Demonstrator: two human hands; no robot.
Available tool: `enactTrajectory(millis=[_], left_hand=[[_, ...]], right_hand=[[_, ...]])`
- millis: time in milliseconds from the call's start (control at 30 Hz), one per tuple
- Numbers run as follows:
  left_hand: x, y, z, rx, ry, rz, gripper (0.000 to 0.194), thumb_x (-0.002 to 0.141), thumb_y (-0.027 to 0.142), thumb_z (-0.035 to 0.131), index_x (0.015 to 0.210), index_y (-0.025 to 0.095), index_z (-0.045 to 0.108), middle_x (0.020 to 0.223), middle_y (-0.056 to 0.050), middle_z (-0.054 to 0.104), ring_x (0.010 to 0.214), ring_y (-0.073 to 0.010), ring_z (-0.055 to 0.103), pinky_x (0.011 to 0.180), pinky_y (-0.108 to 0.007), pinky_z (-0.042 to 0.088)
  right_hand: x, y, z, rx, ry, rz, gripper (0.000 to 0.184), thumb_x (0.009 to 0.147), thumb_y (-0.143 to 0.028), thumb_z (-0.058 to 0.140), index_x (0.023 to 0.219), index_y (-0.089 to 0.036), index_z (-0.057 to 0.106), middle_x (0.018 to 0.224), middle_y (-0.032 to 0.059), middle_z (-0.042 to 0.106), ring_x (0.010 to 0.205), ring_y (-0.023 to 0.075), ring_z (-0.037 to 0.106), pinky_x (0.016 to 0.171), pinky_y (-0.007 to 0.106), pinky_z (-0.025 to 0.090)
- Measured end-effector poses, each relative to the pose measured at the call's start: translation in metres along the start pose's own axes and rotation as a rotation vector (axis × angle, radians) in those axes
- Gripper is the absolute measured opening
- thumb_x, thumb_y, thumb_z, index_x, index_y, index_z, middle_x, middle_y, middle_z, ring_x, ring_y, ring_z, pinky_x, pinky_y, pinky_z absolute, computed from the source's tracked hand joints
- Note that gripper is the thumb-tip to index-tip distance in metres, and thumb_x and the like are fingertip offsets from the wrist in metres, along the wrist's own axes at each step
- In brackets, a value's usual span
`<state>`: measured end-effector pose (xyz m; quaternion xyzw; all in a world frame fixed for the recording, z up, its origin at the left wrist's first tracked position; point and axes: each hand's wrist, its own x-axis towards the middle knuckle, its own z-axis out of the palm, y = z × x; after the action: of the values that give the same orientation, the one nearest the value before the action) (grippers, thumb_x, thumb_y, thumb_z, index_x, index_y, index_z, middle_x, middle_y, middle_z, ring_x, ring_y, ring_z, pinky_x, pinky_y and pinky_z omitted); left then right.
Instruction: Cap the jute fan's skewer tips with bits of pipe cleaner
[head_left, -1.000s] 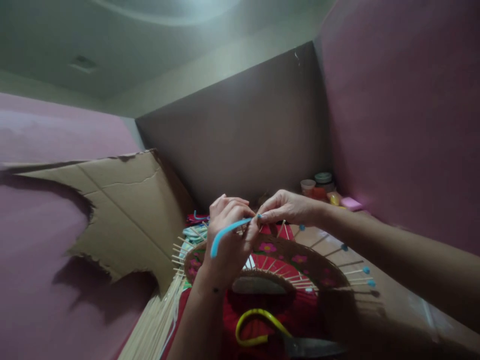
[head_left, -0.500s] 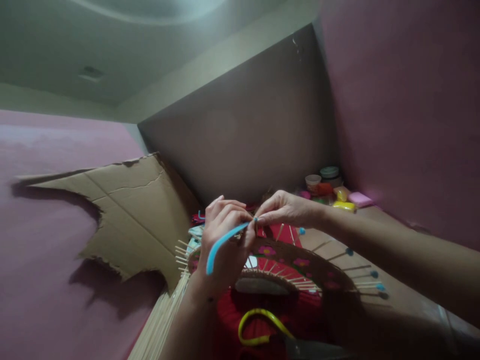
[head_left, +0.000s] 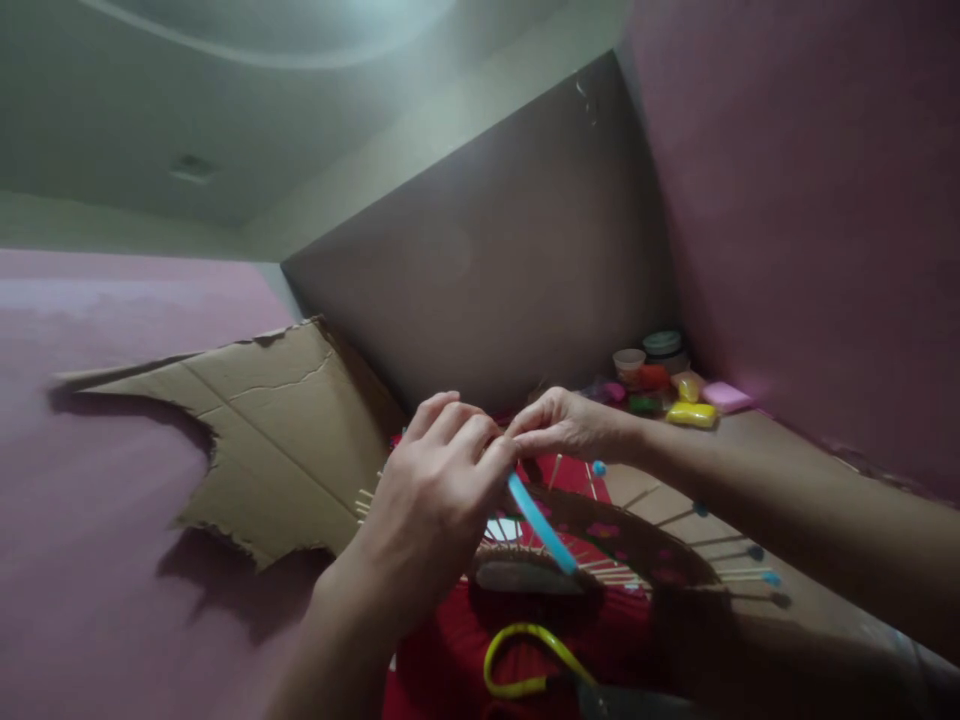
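Note:
My left hand [head_left: 435,490] is closed, its fingers pinching the top end of a light blue strip [head_left: 541,522] that hangs down to the right. My right hand [head_left: 566,425] meets it fingertip to fingertip, pinched at the same spot; what it grips is too small to name. Both hands hover over a brown ring-shaped frame [head_left: 622,530] with thin wooden sticks [head_left: 739,575] radiating out, some tipped with blue beads. The frame lies on a red flowered cloth [head_left: 465,650].
Yellow-handled scissors [head_left: 525,655] lie near the bottom edge. A torn cardboard sheet [head_left: 270,430] leans on the pink wall at left. Small pots and coloured clay lumps [head_left: 675,385] sit in the far right corner by the wall.
The blue strip has swung from pointing down-left across my left hand to hanging down-right below it. My left hand has turned its back to the camera; the view tilted slightly.

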<state>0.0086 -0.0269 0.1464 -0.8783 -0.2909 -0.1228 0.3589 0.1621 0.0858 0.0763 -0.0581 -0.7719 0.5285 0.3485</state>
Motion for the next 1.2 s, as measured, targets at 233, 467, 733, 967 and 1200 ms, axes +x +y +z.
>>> enactTrajectory(millis=[233,467,733,967,1200], left_hand=[[0.023,-0.019,-0.002,-0.379,-0.174,-0.105,0.02,0.085,0.023,0.051,0.07,0.018,0.063,0.071,0.0,0.059,0.059,-0.0079,0.053,0.055,-0.021,0.041],[0.03,-0.04,0.012,-0.912,-0.292,-0.474,0.016,0.073,0.025,0.06,0.06,0.016,0.057,0.05,0.004,0.051,0.044,-0.007,0.047,0.039,-0.018,0.035],[0.006,-0.053,0.016,-0.996,-0.213,-0.591,0.01,0.071,0.025,0.062,0.066,0.016,0.062,0.054,0.0,0.057,0.047,-0.0103,0.052,0.043,-0.022,0.043],[-0.007,-0.029,-0.001,-0.551,0.015,-0.378,0.008,0.076,0.023,0.063,0.069,0.02,0.064,0.083,-0.004,0.065,0.079,-0.0161,0.058,0.07,-0.032,0.048],[-0.002,0.009,0.005,-0.178,0.114,-0.18,0.016,0.083,0.016,0.051,0.07,0.016,0.06,0.07,-0.004,0.063,0.076,-0.0188,0.054,0.075,-0.037,0.042]], right_hand=[[0.0,-0.003,0.004,0.067,-0.069,-0.008,0.024,0.074,-0.037,0.067,0.076,-0.014,0.072,0.065,0.0015,0.066,0.055,0.0079,0.056,0.058,0.021,0.045],[-0.002,-0.007,0.009,0.074,-0.065,0.021,0.026,0.075,-0.039,0.066,0.08,-0.014,0.072,0.072,0.0036,0.069,0.057,0.0086,0.059,0.061,0.023,0.047],[-0.005,-0.012,0.009,0.038,-0.026,0.044,0.026,0.077,-0.036,0.063,0.082,-0.012,0.072,0.075,0.0054,0.07,0.057,0.008,0.058,0.058,0.021,0.047],[-0.005,-0.01,0.008,0.047,-0.02,0.027,0.025,0.078,-0.036,0.062,0.081,-0.012,0.072,0.072,0.005,0.069,0.056,0.0074,0.057,0.058,0.022,0.048],[-0.002,-0.002,0.005,0.031,0.054,0.043,0.028,0.075,-0.04,0.066,0.077,-0.013,0.071,0.064,0.0023,0.067,0.054,0.0079,0.058,0.054,0.02,0.046]])
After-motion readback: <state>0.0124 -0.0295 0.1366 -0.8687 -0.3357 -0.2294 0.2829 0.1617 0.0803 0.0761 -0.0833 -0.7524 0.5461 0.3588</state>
